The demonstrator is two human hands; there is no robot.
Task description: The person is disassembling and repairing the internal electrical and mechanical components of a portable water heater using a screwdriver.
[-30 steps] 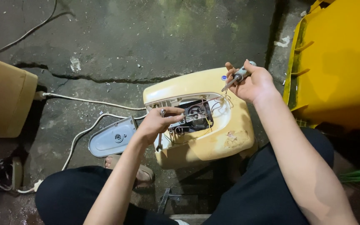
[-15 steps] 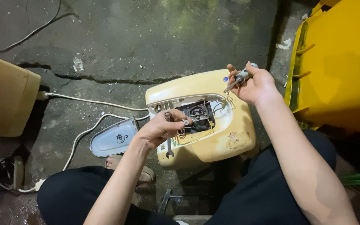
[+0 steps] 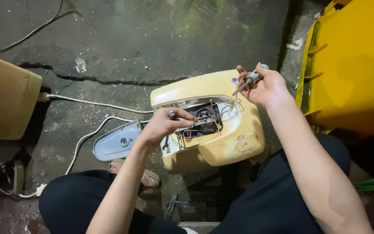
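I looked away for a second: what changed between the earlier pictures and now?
The left hand slid slightly down and left over the open cavity of the cream appliance, fingertips still at the wiring. The right hand still grips the screwdriver at the appliance's far edge. The grey cover plate and cable have not moved.

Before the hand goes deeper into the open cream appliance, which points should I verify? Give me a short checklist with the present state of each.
1. Cover plate is off and lies apart on the floor: ok.
2. Opening in the cream housing shows motor and wires: ok.
3. Right hand holds the screwdriver away from the wires: ok.
4. Left hand fingers are already among bare wires: not ok.
5. White cord unplugged: cannot tell, its far end is out of view.
6. Housing rests steady: cannot tell.
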